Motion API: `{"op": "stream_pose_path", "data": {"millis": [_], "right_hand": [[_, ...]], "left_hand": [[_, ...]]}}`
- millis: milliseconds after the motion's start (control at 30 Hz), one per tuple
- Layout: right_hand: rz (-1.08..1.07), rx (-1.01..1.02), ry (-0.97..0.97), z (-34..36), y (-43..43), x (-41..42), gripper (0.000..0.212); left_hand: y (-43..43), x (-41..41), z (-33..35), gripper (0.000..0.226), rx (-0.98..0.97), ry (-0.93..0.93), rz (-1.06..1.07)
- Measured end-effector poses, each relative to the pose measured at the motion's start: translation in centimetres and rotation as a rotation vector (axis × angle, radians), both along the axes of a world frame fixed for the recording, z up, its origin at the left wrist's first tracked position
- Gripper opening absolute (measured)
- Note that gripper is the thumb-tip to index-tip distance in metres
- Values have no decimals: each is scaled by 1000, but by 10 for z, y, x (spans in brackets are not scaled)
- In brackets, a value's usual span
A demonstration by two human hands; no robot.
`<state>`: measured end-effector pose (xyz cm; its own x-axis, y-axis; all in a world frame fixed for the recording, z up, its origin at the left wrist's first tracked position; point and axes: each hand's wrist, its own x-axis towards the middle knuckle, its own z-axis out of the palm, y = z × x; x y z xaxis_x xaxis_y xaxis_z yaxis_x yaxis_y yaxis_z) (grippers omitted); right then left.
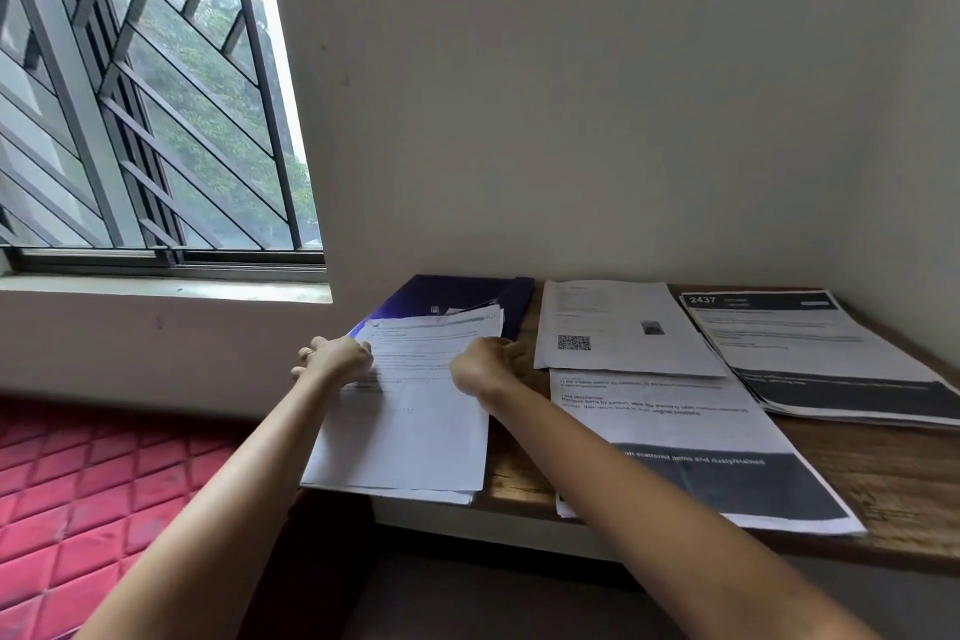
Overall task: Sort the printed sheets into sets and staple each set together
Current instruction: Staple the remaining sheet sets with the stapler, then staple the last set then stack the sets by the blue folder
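at the left end of the desk (904,494), the left hand (335,359) and right hand (488,365) each grip an edge of the stack of sheets (410,431) lying on a blue folder (447,294), so sorting seems midway, and next the top sheet wants lifting toward the sorted piles (618,327) beside it.

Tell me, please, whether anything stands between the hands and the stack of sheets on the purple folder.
Nothing visible does: the left hand and the right hand grip the stack of sheets at its left and right edges.
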<state>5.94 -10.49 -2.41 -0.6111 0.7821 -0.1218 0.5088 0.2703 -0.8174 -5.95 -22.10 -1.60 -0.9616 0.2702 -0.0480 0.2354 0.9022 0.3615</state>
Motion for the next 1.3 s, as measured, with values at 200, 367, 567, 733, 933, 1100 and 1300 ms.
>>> {"op": "stream_pose_path", "data": {"millis": [200, 367, 567, 733, 933, 1100, 1300], "right_hand": [[-95, 24, -4, 12, 15, 13, 19], [-46, 200, -29, 40, 38, 40, 53], [-93, 293, -68, 55, 90, 84, 53], [-185, 315, -238, 50, 141, 113, 57], [-200, 293, -406, 37, 177, 135, 62], [-192, 288, -451, 25, 186, 141, 62], [-234, 309, -394, 12, 189, 143, 60]], "left_hand": [[2, 5, 9, 48, 61, 68, -6], [25, 25, 35, 51, 177, 161, -101], [67, 69, 57, 35, 418, 200, -374], [101, 104, 60, 21, 524, 7, -494], [141, 125, 48, 33, 331, -202, -515], [165, 134, 39, 40, 167, -203, -492], [178, 128, 33, 40, 169, -190, -433]]}}
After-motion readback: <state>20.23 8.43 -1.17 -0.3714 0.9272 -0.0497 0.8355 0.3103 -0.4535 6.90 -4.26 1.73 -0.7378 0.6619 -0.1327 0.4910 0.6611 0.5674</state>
